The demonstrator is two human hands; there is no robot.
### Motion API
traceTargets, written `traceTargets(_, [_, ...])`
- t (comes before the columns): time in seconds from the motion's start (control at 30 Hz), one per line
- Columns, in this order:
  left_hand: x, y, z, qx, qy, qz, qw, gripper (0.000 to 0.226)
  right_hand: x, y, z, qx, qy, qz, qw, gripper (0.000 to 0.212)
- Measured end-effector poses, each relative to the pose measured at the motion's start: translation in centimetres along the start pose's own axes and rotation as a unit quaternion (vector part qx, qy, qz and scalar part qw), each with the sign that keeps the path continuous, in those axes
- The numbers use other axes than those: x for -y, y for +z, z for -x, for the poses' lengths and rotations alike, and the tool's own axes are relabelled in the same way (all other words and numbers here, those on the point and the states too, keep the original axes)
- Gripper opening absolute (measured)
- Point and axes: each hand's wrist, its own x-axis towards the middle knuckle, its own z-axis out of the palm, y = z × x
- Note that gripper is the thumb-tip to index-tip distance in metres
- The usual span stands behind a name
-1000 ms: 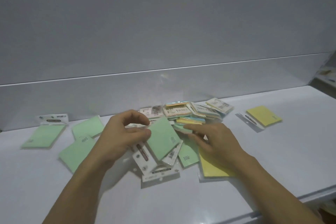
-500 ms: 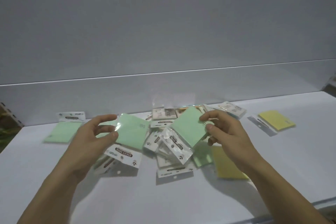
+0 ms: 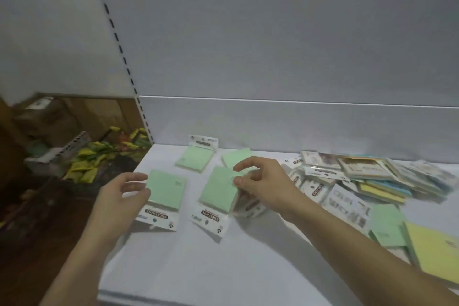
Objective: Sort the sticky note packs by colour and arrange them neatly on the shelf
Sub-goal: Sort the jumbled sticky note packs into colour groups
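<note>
Two green sticky note packs lie at the back left of the white shelf (image 3: 248, 263), one (image 3: 196, 159) with its header toward the wall, the other (image 3: 236, 159) partly behind my right hand. My left hand (image 3: 121, 201) pinches the left edge of a third green pack (image 3: 165, 191) low over the shelf. Just to its right, my right hand (image 3: 265, 186) pinches the top right edge of a fourth green pack (image 3: 218, 194), over a half-hidden pack (image 3: 248, 207). A mixed pile of packs (image 3: 352, 176) sits at the right, with a green pack (image 3: 387, 223) and a yellow pack (image 3: 437, 251) nearer me.
A slotted upright post (image 3: 119, 45) marks the shelf's left end. Beyond it, lower down, lie yellow-green packets (image 3: 99, 156) and brown boxes (image 3: 49, 117). The shelf's front edge (image 3: 173, 297) runs along the bottom, and the back wall (image 3: 273, 122) rises behind the packs.
Both hands have carried their green packs left, away from the pile, and lowered them side by side in front of the green packs on the left. The view has swung left.
</note>
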Motion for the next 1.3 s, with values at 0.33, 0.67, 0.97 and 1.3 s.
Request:
traceTargets(0.33, [2.1, -0.9, -0.4, -0.028, 0.106, -0.248, 0.962, 0.014, 0.0, 5.7, -2.7, -0.049, -0.058, 0.269, 0.960, 0.008])
traceTargets(0.67, [-2.6, 0.7, -1.4, 0.063, 0.246, -0.303, 0.919, 0.024, -0.5, 1.5, 0.1, -0.049, -0.096, 0.323, 0.940, 0.036])
traceTargets(0.97, [-6.5, 9.6, -1.0, 0.203, 0.334, -0.334, 0.858, 0.046, -2.5, -7.3, 6.2, -0.172, -0.126, 0.370, 0.904, 0.033])
traceTargets(1.3, [-10.9, 19.5, 3.9, 0.268, 0.367, -0.288, 0.843, 0.050, -6.0, -18.1, 11.1, -0.219, -0.116, 0.393, 0.885, 0.033])
